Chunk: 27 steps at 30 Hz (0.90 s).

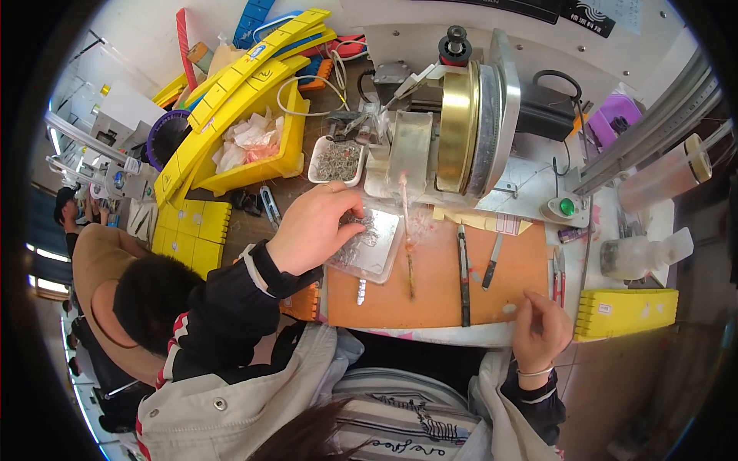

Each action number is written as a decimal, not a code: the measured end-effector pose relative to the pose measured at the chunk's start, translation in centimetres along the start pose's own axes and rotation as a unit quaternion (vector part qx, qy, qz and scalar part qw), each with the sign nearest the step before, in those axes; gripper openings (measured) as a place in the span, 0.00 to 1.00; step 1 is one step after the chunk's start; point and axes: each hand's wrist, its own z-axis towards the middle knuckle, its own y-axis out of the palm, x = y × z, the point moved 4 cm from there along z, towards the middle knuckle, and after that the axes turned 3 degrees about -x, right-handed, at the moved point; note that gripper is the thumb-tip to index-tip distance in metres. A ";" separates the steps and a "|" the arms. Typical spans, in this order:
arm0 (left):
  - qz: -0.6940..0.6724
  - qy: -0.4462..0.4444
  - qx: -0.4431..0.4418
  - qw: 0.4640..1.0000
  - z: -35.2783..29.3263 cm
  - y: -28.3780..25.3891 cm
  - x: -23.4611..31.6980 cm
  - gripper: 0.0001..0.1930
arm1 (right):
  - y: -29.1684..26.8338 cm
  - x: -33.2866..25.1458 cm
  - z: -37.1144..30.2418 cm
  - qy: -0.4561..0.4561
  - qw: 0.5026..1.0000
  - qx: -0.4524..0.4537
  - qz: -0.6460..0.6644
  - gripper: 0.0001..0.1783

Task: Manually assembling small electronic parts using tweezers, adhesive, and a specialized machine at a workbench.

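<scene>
Nearest the camera, wearing a striped shirt (384, 396) under a pale jacket (200, 407) with black sleeves. Reaching with the left hand (314, 224) over a clear tray (373, 266) at the far left corner of the orange mat (438, 296), itself laid along the near edge of the tabletop (492, 334). Bending thumb and forefinger nearly together at the small metal pieces (371, 229) in that tray; cannot tell whether pinching one.

Holding the right hand (543, 332) off the mat's near right corner, with thumb and forefinger close and the other fingers loosely curled; cannot tell whether gripping anything.

Lying on the mat, from left to right: near its near left corner, a short silver strip (361, 292); toward the middle, a thin stained stick (410, 276); farther right, a black pen-like tool (464, 276) reaching the near edge, then a knife (493, 263). Just beyond its right edge, red-handled tools (560, 280).

Standing past the mat's far edge, a machine with a brass-coloured wheel (455, 127); beside it, to the left, a white dish (314, 170) of metal bits, then a yellow bin (257, 178) of crumpled tissue (250, 142).
</scene>
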 end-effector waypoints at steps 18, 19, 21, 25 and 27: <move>-0.156 -0.093 0.032 0.983 -1.1 -1.6 0.5 0.15 | 0.1 0.0 -0.2 0.000 1.000 0.005 -0.007 0.08; -0.152 -0.088 0.032 0.984 -1.2 -1.6 0.5 0.15 | 0.1 0.1 -0.2 0.004 1.000 0.003 -0.005 0.08; -0.148 -0.082 0.033 0.985 -1.3 -1.5 0.4 0.14 | 0.1 0.1 -0.2 0.007 1.000 0.003 -0.002 0.08; -0.099 -0.046 0.039 0.993 -1.5 -1.4 0.4 0.11 | 0.0 0.0 -0.2 0.004 1.000 0.008 -0.003 0.08; -0.101 -0.044 0.038 0.993 -1.5 -1.5 0.4 0.09 | 0.0 -0.1 -0.2 0.003 1.000 0.011 -0.002 0.08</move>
